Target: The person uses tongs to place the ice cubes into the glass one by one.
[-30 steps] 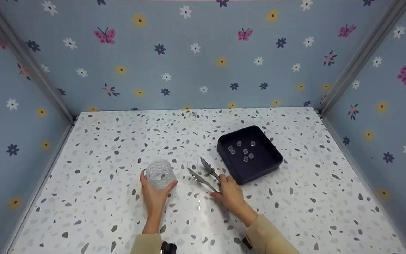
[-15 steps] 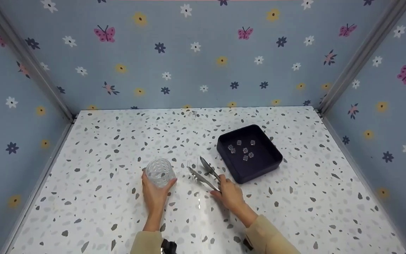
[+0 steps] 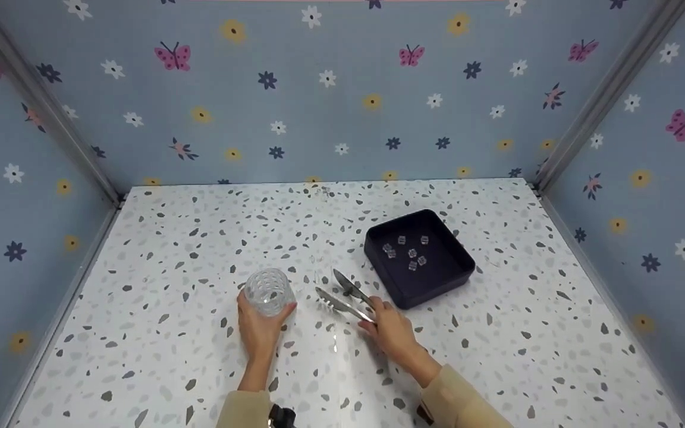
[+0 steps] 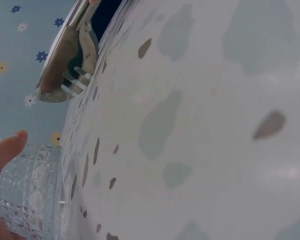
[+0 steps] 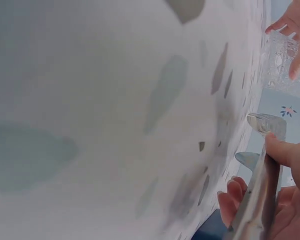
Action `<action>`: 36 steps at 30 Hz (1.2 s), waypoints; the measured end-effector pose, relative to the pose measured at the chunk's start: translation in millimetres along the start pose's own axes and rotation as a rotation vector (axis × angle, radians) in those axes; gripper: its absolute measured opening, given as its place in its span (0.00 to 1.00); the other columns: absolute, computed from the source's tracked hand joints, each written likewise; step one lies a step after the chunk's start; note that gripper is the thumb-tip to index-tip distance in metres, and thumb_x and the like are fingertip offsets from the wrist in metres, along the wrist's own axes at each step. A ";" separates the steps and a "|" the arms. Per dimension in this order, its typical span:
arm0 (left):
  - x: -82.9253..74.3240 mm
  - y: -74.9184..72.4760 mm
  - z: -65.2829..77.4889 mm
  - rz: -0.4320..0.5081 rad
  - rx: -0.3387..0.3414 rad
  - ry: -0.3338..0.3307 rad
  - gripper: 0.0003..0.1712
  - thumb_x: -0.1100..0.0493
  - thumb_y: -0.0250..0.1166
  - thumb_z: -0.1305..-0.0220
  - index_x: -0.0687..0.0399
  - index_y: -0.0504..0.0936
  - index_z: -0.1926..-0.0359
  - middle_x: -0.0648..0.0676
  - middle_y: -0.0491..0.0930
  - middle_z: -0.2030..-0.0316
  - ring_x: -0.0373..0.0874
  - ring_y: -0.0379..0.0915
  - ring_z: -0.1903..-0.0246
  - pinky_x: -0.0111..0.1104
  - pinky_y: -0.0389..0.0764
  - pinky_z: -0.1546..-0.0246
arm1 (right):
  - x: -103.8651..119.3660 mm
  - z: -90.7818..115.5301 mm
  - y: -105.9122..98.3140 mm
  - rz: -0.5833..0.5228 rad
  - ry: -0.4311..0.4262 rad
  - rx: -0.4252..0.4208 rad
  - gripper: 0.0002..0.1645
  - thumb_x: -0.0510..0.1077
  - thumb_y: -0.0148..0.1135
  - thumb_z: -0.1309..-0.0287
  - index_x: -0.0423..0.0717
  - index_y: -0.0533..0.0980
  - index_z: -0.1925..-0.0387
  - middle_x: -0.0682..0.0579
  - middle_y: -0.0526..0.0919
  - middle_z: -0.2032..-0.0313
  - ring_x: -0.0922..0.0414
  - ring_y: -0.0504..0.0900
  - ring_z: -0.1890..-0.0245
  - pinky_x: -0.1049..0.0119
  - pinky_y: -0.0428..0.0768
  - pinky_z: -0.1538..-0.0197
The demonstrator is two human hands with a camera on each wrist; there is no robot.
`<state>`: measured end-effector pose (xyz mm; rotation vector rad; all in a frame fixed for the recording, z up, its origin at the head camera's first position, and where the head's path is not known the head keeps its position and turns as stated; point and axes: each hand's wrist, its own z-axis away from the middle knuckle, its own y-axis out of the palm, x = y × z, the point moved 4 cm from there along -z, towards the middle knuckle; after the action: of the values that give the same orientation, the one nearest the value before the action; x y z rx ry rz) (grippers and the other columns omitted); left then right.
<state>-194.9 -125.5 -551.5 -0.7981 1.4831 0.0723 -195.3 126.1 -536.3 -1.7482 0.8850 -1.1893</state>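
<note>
In the head view, my left hand (image 3: 261, 330) curves round the near side of a clear patterned drinking glass (image 3: 269, 291), its thumb on the glass's right side. The glass stands upright on the table. My right hand (image 3: 393, 330) grips a pair of metal tongs (image 3: 361, 294) by the handles, between the glass and a dark square tray. The tongs' arms are spread, with nothing between their toothed tips, which point toward the far left. In the right wrist view, the thumb lies on one tong arm (image 5: 262, 190) and the fingers curl beneath.
The dark square tray (image 3: 437, 291) has raised walls and sits right of the tongs. Several small clear cubes (image 3: 412, 253) lie scattered on its floor. The speckled white table (image 3: 200, 238) is bounded by blue flowered panels (image 3: 342, 89) at the back and both sides.
The tongs' tips have shifted slightly toward me and a little left. My left hand stays on the glass, and the cubes lie as before.
</note>
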 end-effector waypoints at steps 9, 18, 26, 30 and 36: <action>-0.8 1.0 0.5 0.022 0.029 0.005 0.56 0.53 0.76 0.68 0.63 0.53 0.40 0.66 0.62 0.44 0.59 0.57 0.43 0.44 0.59 0.43 | 0.2 6.7 -11.7 -0.003 -0.044 -0.062 0.28 0.50 0.61 0.49 0.40 0.67 0.49 0.43 0.76 0.68 0.44 0.78 0.74 0.52 0.75 0.77; -1.5 2.9 0.4 0.022 0.058 0.039 0.56 0.56 0.76 0.69 0.64 0.53 0.39 0.66 0.62 0.45 0.59 0.57 0.44 0.45 0.58 0.42 | -1.8 13.2 -25.9 -0.019 -0.074 -0.097 0.27 0.49 0.60 0.48 0.38 0.69 0.50 0.42 0.77 0.65 0.43 0.78 0.71 0.51 0.76 0.72; -5.9 5.2 2.4 0.049 0.091 0.081 0.57 0.59 0.77 0.70 0.66 0.53 0.40 0.67 0.61 0.45 0.60 0.56 0.43 0.45 0.57 0.42 | -5.9 16.3 -43.3 0.040 -0.139 -0.155 0.25 0.50 0.61 0.48 0.39 0.70 0.52 0.45 0.76 0.70 0.46 0.77 0.77 0.53 0.74 0.78; -7.8 6.7 3.0 0.058 0.103 0.094 0.56 0.58 0.77 0.70 0.66 0.54 0.40 0.67 0.62 0.45 0.59 0.57 0.43 0.45 0.58 0.42 | -9.0 16.7 -53.0 0.052 -0.144 -0.150 0.24 0.50 0.60 0.47 0.41 0.69 0.53 0.46 0.75 0.71 0.47 0.77 0.79 0.53 0.74 0.79; -8.8 8.8 5.1 0.066 0.113 0.084 0.56 0.59 0.77 0.71 0.66 0.54 0.40 0.67 0.62 0.45 0.60 0.58 0.44 0.45 0.59 0.42 | -15.3 16.0 -63.5 0.091 -0.150 -0.154 0.25 0.51 0.58 0.46 0.37 0.69 0.53 0.43 0.76 0.70 0.45 0.77 0.78 0.53 0.75 0.78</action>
<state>-196.2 -112.5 -548.0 -0.6679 1.5791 0.0044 -178.5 169.6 -487.9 -1.8717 0.9759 -0.9385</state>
